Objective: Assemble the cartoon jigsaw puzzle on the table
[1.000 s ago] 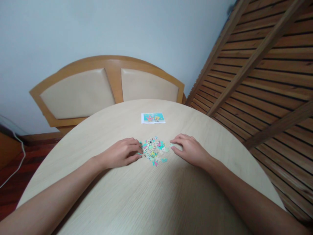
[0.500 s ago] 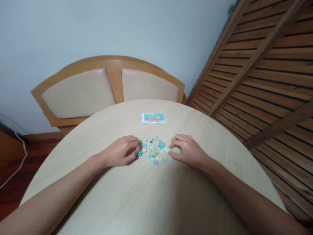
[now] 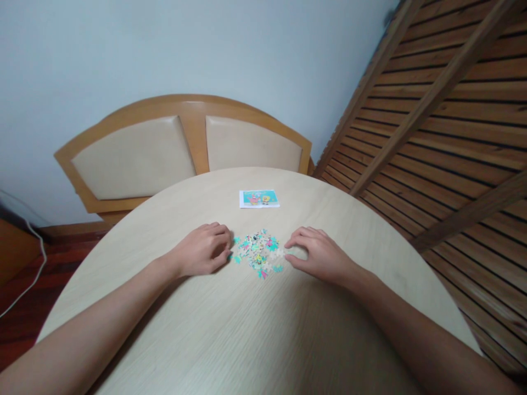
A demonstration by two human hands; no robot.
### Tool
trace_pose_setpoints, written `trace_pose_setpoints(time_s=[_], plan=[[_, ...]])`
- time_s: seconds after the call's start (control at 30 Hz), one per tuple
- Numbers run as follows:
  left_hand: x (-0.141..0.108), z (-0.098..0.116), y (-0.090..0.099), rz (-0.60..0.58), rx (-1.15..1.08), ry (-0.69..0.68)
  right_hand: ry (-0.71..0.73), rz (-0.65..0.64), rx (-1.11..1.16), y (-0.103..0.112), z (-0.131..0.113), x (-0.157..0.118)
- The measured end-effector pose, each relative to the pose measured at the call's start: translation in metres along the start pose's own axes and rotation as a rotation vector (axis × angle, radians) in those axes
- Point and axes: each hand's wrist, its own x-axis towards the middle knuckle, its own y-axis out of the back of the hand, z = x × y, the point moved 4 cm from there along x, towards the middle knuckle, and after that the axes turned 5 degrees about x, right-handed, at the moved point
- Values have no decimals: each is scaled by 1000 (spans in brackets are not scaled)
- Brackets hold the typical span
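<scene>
A loose pile of small jigsaw pieces, turquoise, pink, yellow and pale, lies on the round wooden table. At the pile's left edge rests my left hand, its fingers curled, with a turquoise bit showing by the fingertips; whether it grips that bit is not clear. On the other side my right hand has thumb and forefinger apart, the tips beside pale pieces at the pile's right edge. Beyond the pile lies a picture card with a pink and a yellow cartoon figure on turquoise.
A wooden bench back with cream pads stands behind the table against a pale wall. Slatted wood rises at the right. A white cable hangs at the far left.
My left hand has moved slightly left, away from the pile, and a turquoise piece near it shows in a different place. My right hand has shifted very slightly right.
</scene>
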Motion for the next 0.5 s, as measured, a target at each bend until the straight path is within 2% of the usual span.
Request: trace_pose_setpoints(time_s=[0.23,0.5], plan=[[4,8,-11,100,-45,122,19,63,27,-12,-4,2],[5,9,-21,134,-68,156,59,65,57,-11,-6,4]])
